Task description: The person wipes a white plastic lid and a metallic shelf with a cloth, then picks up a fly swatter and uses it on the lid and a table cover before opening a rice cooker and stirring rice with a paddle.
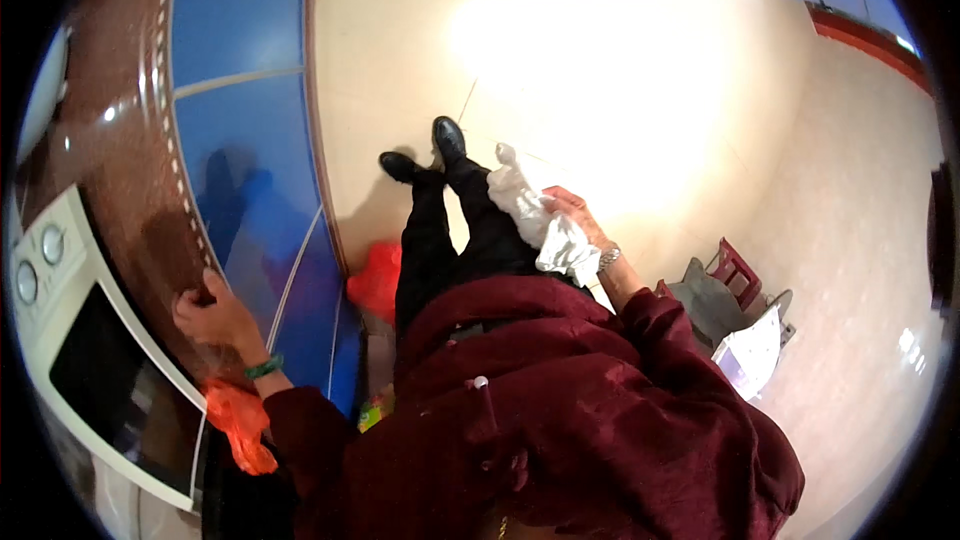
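Note:
Held in my right hand [574, 211] is a limp, crumpled white bundle [525, 214], either thin plastic or cloth. It hangs beside my right thigh, one end spreading over the wrist near a metal watch [609, 257]. My left hand [217, 319] is over the edge of a brown speckled countertop [120, 165], fingers loosely curled, with a gap by the thumb and no object visible in it. A white microwave oven [112, 382] with two knobs stands just left of that hand. Below the left wrist lies an orange-red plastic bag [244, 427].
Blue cabinet doors [240, 22] line the counter's front. Another red plastic bag [377, 281] sits on the floor by my legs. To the right are a dark red stool [735, 270], a grey item [701, 300] and a white-and-purple package [750, 352] near the wall [847, 187].

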{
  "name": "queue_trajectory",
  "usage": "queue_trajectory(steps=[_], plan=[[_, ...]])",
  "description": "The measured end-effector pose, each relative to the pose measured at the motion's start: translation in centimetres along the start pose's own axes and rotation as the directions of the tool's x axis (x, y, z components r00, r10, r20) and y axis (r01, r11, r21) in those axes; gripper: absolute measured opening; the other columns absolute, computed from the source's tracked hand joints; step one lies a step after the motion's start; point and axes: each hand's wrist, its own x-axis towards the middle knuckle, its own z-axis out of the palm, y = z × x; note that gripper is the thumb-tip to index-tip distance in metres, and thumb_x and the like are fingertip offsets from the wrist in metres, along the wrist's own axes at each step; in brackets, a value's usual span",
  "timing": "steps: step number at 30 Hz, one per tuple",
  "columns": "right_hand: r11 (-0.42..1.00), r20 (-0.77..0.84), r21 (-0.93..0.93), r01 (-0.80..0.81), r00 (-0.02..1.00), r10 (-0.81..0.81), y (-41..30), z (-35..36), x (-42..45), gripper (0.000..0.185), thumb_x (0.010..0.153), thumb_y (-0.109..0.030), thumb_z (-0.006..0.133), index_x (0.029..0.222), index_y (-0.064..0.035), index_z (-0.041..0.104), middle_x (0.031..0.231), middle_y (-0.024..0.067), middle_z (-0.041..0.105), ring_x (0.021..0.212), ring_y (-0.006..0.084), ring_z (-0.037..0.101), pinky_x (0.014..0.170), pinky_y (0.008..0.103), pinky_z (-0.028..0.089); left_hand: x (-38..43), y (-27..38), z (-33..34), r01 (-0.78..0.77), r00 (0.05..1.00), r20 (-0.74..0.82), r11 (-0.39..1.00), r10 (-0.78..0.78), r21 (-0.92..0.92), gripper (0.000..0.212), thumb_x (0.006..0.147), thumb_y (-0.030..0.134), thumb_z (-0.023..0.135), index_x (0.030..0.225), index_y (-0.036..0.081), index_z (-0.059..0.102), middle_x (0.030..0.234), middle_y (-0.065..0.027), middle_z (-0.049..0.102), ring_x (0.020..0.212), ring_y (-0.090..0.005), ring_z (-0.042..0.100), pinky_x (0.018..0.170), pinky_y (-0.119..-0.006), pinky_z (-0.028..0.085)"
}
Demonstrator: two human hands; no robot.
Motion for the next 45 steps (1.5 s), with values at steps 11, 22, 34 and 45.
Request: queue_trajectory(steps=[11, 22, 34, 45], plan=[[0.619, 0.335, -0.696, 0.363, 0.927, -0.167, -3.4, 5.1, -0.3, 0.023, 0.084, -0.014, 0.061, 0.104, -0.0047, 0.058, 0.078, 0.0034, 0.063, 0.07, 0.0137, 0.058, 0.067, 0.0267, 0.048, 0.0, -0.4, 0.7, -0.058, 0.998, -0.006, 0.998, 0.058, -0.025, 0.056, 0.08, 0.059, 0.052, 0.083, 0.003, 0.048, 0.081, -0.0134, 0.047, 0.075, -0.0299, 0.049, 0.062, -0.044, 0.042], [0.623, 0.828, -0.272, 0.734, 0.508, -0.238, -11.0, 11.2, -6.3, 0.04, 0.084, -0.02, 0.06, 0.121, -0.0079, 0.054, 0.11, 0.0145, 0.062, 0.098, 0.0247, 0.061, 0.085, 0.0354, 0.048, -0.4, 0.5, 0.2, 0.017, 0.998, 0.068, 0.999, -0.015, -0.037, 0.056, 0.082, 0.058, 0.051, 0.089, 0.002, 0.048, 0.086, -0.0151, 0.047, 0.084, -0.0294, 0.05, 0.069, -0.043, 0.043], [0.768, 0.911, 0.401, 0.5, -0.129, -0.391, -16.2, 15.8, -10.5, 0.031, 0.092, -0.024, 0.047, 0.118, -0.0118, 0.059, 0.062, 0.0066, 0.045, 0.044, 0.0124, 0.043, 0.04, 0.0272, 0.034, -0.8, -0.6, 1.3, 0.018, 1.0, -0.008, 0.999, -0.018, -0.034, 0.061, 0.078, 0.062, 0.052, 0.09, 0.003, 0.051, 0.089, -0.0131, 0.05, 0.081, -0.0282, 0.053, 0.065, -0.042, 0.046], [0.801, 0.872, 0.482, 0.356, -0.105, -0.478, -14.6, 20.1, -11.2, 0.028, 0.09, -0.007, 0.051, 0.115, -0.0139, 0.062, 0.056, 0.0075, 0.055, 0.036, 0.0054, 0.044, 0.029, 0.017, 0.028, -0.9, -0.4, 1.4, -0.067, 0.998, -0.025, 0.988, 0.064, -0.14, 0.056, 0.08, 0.055, 0.056, 0.092, 0.001, 0.049, 0.094, -0.0153, 0.049, 0.082, -0.0283, 0.052, 0.067, -0.04, 0.046]])
